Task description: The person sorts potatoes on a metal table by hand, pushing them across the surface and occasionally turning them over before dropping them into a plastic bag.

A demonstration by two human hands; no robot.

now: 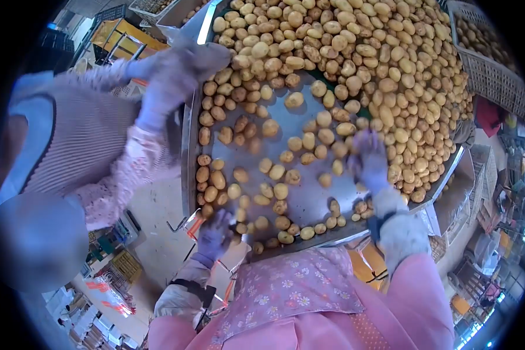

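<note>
Potatoes (286,169) lie loose on the metal table (309,198) between both gloved hands — left hand (216,230) curled at the near edge, right hand (368,160) spread, neither's grip clear — better sweep gently.

Bright, even daylight fills the scene. A white streak of glare runs along the shiny steel sorting desk (309,192) at its upper left rim. Shadows are soft. Both purple-gloved hands, left hand (214,232) and right hand (368,158), are motion-blurred. Fisheye distortion bends the edges, and black vignetting rings the corners.
</note>
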